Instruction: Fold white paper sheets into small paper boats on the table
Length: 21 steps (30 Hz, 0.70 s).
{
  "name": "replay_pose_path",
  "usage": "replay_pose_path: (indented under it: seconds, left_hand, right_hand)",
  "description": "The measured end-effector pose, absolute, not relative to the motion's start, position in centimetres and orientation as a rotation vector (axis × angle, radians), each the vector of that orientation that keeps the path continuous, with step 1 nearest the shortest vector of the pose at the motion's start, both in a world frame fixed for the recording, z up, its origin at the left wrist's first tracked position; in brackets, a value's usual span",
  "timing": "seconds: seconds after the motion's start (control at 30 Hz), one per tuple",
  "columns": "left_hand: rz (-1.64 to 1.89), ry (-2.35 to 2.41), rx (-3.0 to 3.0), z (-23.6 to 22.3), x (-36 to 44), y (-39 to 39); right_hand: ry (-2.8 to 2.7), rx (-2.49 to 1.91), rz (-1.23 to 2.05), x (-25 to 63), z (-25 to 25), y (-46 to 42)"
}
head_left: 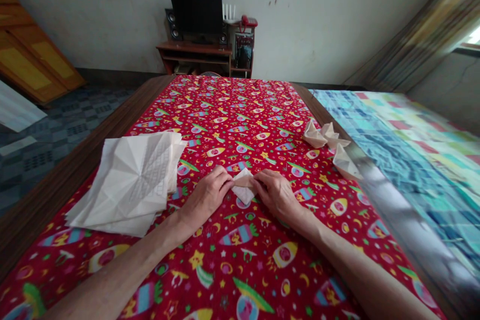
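Note:
A small piece of folded paper (pixel 245 192), diamond-shaped with a band across its middle, lies on the red patterned cloth (pixel 240 240). At its left corner my left hand (pixel 213 187) pinches the paper between thumb and fingers. On the opposite corner my right hand (pixel 275 191) grips it the same way. To the left of my left hand is a stack of creased paper sheets (pixel 131 180), the top one bearing faint printing. Several finished-looking folded paper boats (pixel 315 134) stand near the table's right edge, beyond my right hand.
Dark wooden table edges (pixel 48 195) show beside the cloth. A bed with a checked cover (pixel 397 150) adjoins on the right. Beyond the table's far end are a desk (pixel 195 50) with a monitor (pixel 197 15) and a red telephone (pixel 247 22). A wooden cabinet (pixel 37 50) stands left.

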<state>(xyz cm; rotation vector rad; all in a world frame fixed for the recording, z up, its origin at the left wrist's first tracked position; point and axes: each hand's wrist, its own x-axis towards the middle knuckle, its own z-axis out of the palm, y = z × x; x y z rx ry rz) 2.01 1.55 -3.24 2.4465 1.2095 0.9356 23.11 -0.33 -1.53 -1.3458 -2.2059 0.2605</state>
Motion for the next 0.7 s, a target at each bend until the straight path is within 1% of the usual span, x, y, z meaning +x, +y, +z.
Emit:
replay_pose_path:
  seconds: [0.23,0.53,0.7]
  left_hand:
    - [0.951,1.252,2.348,-2.80,2.05,1.57]
    - [0.967,1.278,2.204,-2.39,1.43,1.75]
    - [1.045,1.229,2.227,-2.49,1.24,1.15]
  right_hand:
    - [-2.200,-1.430,0.245,23.02,-1.42,0.10]
    - [-2.273,-1.366,0.281,23.39,-1.21,0.06]
    - [-2.288,-1.279,0.320,23.81,-1.35,-0.02]
